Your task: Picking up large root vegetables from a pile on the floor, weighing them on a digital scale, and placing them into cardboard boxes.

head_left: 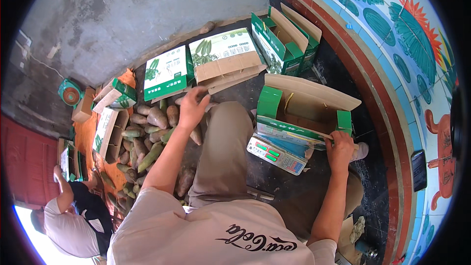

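My left hand (192, 108) is raised over the near side of the radish pile, its fingers curved and apart, with nothing seen in it. Many long green and brownish radishes (158, 118) lie heaped on the floor beside that arm. On my right, an open green-and-white cardboard box (309, 105) rests on a digital scale (275, 155) with lit green displays. My right hand (339, 151) is closed on the near edge of this box, close to its right corner. The inside of the box shows bare brown cardboard and a yellow cord.
More printed boxes stand by the wall: two with lids toward me (223, 49), and open ones (284, 39) behind. Another open carton (110, 135) sits left of the radishes. A co-worker (73, 216) is at the far left. A phone (418, 169) lies by the tiled wall.
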Demonstrator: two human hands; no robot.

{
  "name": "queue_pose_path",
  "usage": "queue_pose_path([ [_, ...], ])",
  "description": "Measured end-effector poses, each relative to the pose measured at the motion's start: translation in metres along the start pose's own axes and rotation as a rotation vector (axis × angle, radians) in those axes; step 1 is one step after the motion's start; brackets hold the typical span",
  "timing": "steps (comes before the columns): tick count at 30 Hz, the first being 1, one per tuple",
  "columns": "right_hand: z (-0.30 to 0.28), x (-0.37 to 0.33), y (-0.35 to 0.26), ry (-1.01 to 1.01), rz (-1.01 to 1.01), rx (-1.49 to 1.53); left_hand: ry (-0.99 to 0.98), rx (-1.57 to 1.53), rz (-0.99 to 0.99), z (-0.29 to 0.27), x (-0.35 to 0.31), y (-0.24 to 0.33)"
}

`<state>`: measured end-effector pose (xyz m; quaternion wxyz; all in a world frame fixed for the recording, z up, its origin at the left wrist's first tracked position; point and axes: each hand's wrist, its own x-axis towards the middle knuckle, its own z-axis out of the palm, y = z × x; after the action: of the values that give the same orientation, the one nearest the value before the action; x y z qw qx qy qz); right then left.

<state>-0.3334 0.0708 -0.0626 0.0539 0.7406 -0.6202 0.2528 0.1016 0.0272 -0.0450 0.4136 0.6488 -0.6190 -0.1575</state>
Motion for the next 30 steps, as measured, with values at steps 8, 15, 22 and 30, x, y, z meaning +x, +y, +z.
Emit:
queue_pose_path([
  [8,0.000,0.000,-0.003,0.001,-0.019,-0.009,-0.247,0.423,-0.428,-0.002,-0.104,-0.163],
  [15,0.003,-0.002,-0.004,0.018,-0.024,-0.010,-0.821,0.664,-0.707,-0.001,-0.214,-0.245],
  [22,0.005,-0.005,-0.002,0.039,-0.024,-0.064,-0.921,0.605,-0.891,-0.008,-0.243,-0.203],
  [30,0.010,-0.007,0.001,0.023,-0.056,-0.130,-0.883,0.692,-0.995,0.015,-0.267,-0.248],
])
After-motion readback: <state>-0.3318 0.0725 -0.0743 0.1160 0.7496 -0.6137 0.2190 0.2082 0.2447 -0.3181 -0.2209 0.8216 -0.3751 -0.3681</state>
